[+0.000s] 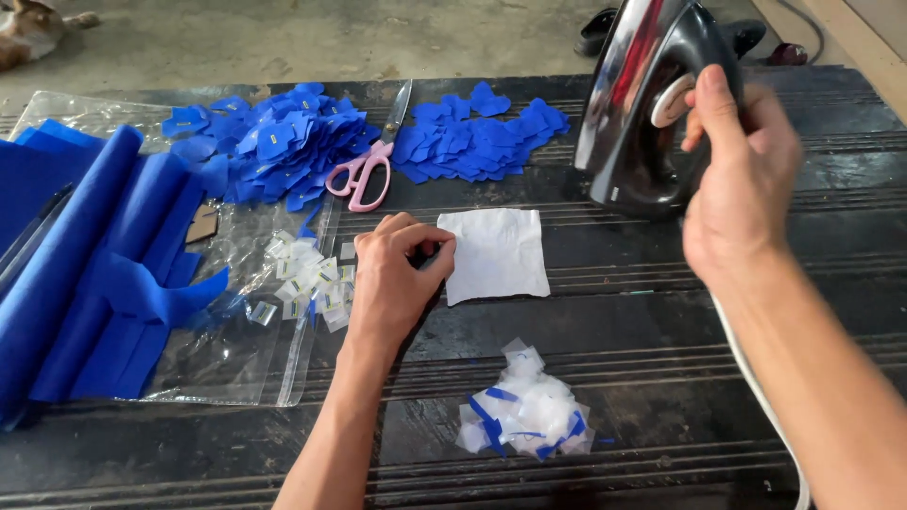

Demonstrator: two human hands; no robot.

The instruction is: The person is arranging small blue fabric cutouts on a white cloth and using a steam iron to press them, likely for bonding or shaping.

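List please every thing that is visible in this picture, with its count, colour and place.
iron: one, black and silver, tilted up at right, held
white cloth: one, white, table centre
scissors: one, pink handles, between the blue piles
blue cut pieces: two piles, blue, table back
blue fabric: folded lengths, blue, left
plastic sheet: one, clear, left
small tags: many, whitish, on the plastic
scraps: one heap, white and blue, front
table: one, dark
left hand: at the cloth's edge
right hand: gripping the iron
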